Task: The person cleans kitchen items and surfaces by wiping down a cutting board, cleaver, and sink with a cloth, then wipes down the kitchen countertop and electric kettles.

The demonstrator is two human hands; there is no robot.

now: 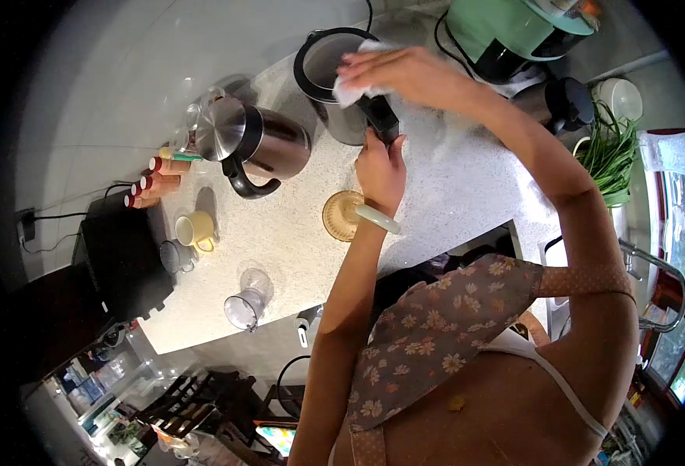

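Note:
A stainless steel kettle (342, 120) with a black rim and black handle stands on the counter, its top open. My left hand (381, 175), with a pale bangle on the wrist, is closed round the end of the kettle's handle (379, 116). Over the near side of the rim, my right hand (393, 74) presses a crumpled white cloth (348, 92); the hand is slightly blurred. An amber glass dish (341, 217) sits beside my left wrist. To the left is a second metal kettle (276, 147) with a lid and a curved black handle.
A yellow mug (195, 231), a glass mug (178, 256) and a clear glass (245, 305) stand along the left of the counter (288, 252). Red-capped jars (160, 185) line the wall. A green appliance (505, 35), a dark jug (560, 105) and green leaves (610, 159) are at right.

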